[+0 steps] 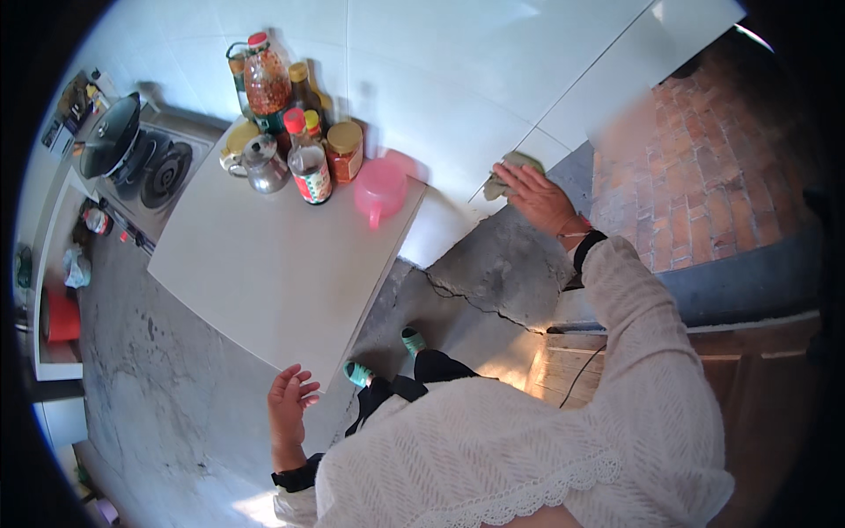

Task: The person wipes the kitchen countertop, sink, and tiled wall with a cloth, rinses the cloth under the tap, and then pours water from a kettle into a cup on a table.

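Observation:
My right hand (542,203) presses a greenish cloth (520,165) against the white tiled wall (449,86), close to its lower right edge. Part of the cloth is hidden beneath the fingers. My left hand (290,402) is beside the near corner of a white tabletop (277,277), fingers apart and holding nothing; whether it touches the edge I cannot tell. Along the wall side of that tabletop stand a pink plastic cup (381,188), a red-capped sauce bottle (309,165), a jar with a gold lid (344,152) and a small metal pot (263,164).
A large bottle of red chilli (267,86) stands behind the smaller containers. Further left, a lidded black wok (113,135) sits on a gas stove (165,171). Cracked concrete floor (502,264) lies below, with a brick-paved area (706,171) and a wooden door (759,389) at right.

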